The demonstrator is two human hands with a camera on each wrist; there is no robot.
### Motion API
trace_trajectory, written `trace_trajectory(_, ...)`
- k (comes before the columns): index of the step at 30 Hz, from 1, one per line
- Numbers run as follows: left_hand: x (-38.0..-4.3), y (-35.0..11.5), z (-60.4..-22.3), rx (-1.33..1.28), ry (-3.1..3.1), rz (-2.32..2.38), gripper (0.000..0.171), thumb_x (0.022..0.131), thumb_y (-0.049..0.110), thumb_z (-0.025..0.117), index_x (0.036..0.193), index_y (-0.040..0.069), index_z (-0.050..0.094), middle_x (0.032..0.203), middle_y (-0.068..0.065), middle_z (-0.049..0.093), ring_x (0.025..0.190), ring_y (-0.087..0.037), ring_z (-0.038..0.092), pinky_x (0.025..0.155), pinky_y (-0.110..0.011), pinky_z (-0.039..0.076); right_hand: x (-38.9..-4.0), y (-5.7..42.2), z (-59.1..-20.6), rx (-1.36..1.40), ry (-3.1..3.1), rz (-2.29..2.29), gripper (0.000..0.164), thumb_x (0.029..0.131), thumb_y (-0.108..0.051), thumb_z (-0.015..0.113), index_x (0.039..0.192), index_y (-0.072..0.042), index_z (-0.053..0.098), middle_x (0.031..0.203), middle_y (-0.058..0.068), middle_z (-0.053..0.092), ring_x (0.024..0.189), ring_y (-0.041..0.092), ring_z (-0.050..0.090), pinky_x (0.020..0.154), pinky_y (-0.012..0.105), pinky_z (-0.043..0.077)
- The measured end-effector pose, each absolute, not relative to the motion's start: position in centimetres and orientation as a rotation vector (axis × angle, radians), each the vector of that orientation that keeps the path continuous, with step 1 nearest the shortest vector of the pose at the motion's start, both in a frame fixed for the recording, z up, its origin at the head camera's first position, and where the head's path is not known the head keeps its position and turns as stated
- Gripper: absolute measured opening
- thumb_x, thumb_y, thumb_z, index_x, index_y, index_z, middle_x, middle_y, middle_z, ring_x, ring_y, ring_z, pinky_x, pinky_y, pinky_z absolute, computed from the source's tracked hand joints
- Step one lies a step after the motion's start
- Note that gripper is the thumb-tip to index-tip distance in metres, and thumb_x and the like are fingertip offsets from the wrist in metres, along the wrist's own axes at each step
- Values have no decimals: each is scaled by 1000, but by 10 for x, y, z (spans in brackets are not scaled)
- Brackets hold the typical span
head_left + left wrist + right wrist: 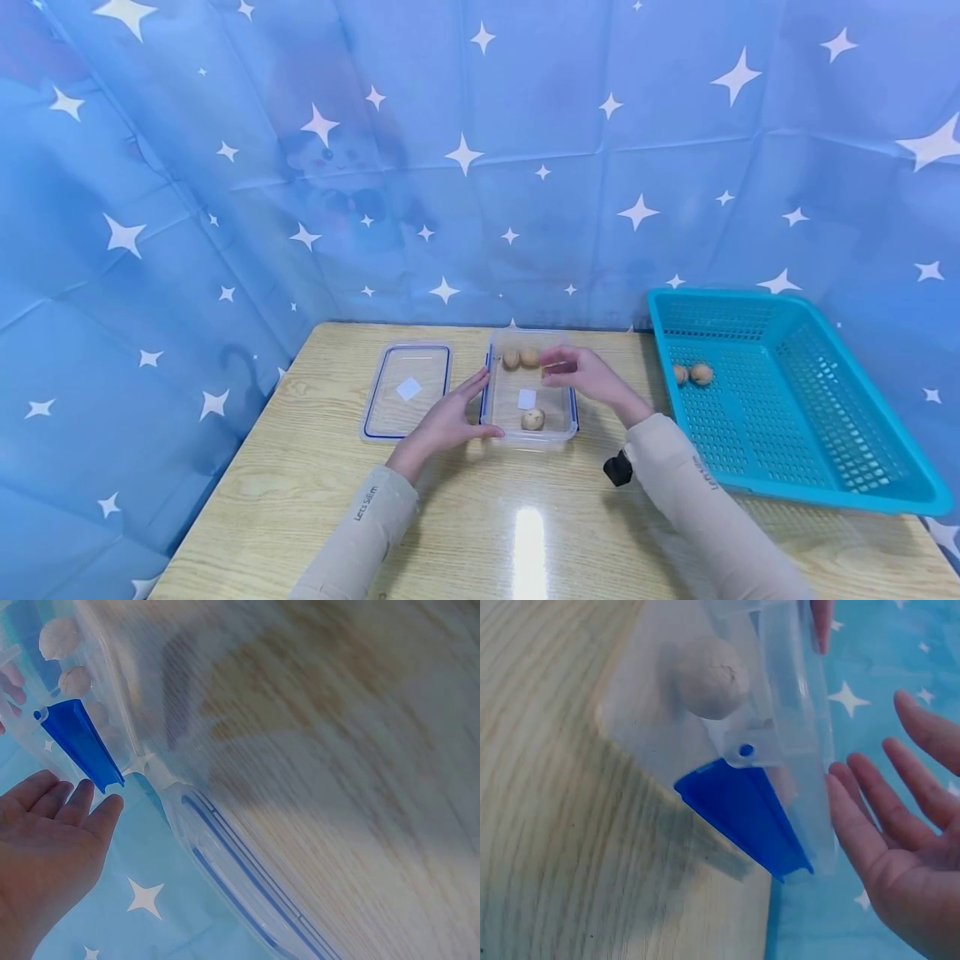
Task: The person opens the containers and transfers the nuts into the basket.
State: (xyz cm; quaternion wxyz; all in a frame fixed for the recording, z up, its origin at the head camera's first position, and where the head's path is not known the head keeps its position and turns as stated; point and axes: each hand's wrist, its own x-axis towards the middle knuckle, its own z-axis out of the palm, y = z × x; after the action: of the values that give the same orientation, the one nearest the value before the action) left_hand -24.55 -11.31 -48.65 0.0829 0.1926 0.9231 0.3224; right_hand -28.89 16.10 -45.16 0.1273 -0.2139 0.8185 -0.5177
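Note:
A clear plastic box (504, 404) with blue side latches stands on the table and holds several walnuts. Two walnuts (520, 358) lie close together at its back, and another walnut (533, 419) sits near the front. My left hand (453, 418) is against the box's left side, thumb by the front corner; its fingers reach toward a blue latch (82, 742) in the left wrist view. Over the back right of the box reaches my right hand (588, 377). In the right wrist view its fingers (889, 802) are spread, with nothing held, beside the clear wall.
The blue-rimmed lid (386, 400) lies flat left of the box, with a white square on it. At the right stands a large teal basket (780, 417) with two walnuts (693, 374) at its left side. A starry blue curtain (480, 208) hangs behind the table (465, 517).

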Motion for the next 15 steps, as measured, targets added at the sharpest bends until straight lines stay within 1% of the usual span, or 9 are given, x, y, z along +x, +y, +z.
trace_trajectory(2, -246, -113, -486, 580, 2758, 956, 102, 80, 50, 80, 159, 16, 25, 168, -3, 19, 153, -32, 25, 123, -52, 29, -288, 158, -452, -625, 2384, -1484, 44, 96, -8, 64, 135, 9, 52, 137, 33, 54, 127, 48, 54, 106, 51, 52)
trace_trajectory(6, -246, -113, -487, 577, 2761, 953, 102, 79, 51, 79, 159, 16, 26, 168, -2, 19, 153, -31, 25, 124, -52, 28, -285, 150, -450, -652, 2386, -1408, 48, 96, -12, 65, 135, 11, 51, 138, 33, 54, 127, 48, 54, 106, 52, 51)
trace_trajectory(15, -246, -113, -488, 568, 2768, 957, 102, 78, 53, 80, 159, 18, 27, 168, 0, 19, 153, -31, 26, 123, -53, 30, -285, 128, -457, -708, 2286, -1205, 48, 94, -10, 67, 136, 8, 52, 139, 32, 53, 128, 50, 52, 108, 52, 49)
